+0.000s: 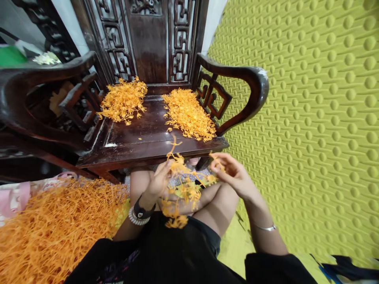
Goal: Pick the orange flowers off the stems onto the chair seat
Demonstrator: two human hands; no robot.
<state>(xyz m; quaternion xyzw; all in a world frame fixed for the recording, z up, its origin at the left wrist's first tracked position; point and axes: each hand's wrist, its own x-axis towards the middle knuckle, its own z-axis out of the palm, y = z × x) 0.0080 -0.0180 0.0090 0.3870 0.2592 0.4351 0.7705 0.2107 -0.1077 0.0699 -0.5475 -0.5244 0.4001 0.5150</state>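
Observation:
Over my lap, my left hand (161, 176) is closed on a branched bunch of orange plastic flower sprigs (179, 163), which dangles below the fingers. To its right, my right hand (229, 171) pinches a small orange sprig (217, 161) between thumb and fingers. A strand with orange pieces spans the gap between the hands. Beyond them, on the dark wooden chair seat (142, 134), lie two heaps of orange pieces: a looser left heap (124, 100) and a denser right heap (189, 114).
A large mass of orange stems (65, 232) fills the lower left beside me. The chair's curved left armrest (50, 71) and right armrest (237, 73) flank the seat. A yellow bumpy mat (310, 118) takes up the right side. White flowers (46, 58) lie at upper left.

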